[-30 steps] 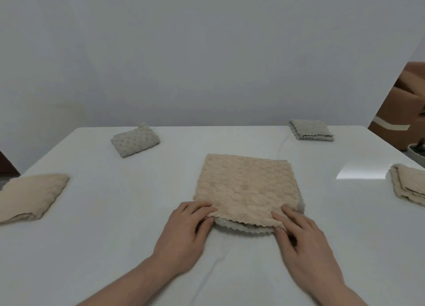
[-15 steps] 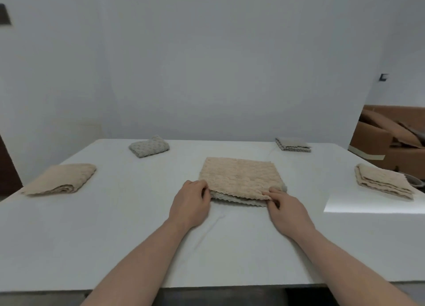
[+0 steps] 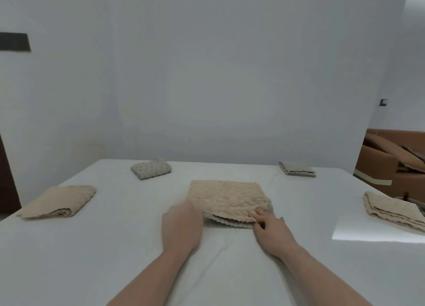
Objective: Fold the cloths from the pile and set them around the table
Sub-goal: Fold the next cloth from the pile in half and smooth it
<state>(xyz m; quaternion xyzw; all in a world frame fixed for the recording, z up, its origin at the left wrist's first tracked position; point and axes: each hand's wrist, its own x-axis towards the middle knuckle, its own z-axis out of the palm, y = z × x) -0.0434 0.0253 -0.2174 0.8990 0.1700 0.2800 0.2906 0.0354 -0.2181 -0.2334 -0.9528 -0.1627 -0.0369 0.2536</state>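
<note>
I have the broad white tabletop (image 3: pixel 115 248) in front of me, and the task looks well along. Four folded cloths already sit around it: a beige textured one (image 3: pixel 58 201) at the left edge, a grey bobbled one (image 3: pixel 151 171) at the far left, a thin grey one (image 3: pixel 296 171) at the far right, and a beige layered one (image 3: pixel 391 210) at the right edge.

In the middle, just ahead of me, lies the square beige terry cloth (image 3: pixel 226 197) on top of the pile, with a paler scalloped layer (image 3: pixel 226 223) showing beneath its near edge. That top cloth is the one in hand, I reckon, and it lies flat, not yet folded.

My left hand (image 3: pixel 181 225) sits at the near-left corner, fingers curled onto the cloth's edge; I can't tell whether they really pinch it. My right hand (image 3: pixel 270 227) pinches the near-right corner, one finger lying on top.

Next I need both corners lifted together, clear of the layer below, so only one cloth comes away for folding.
</note>
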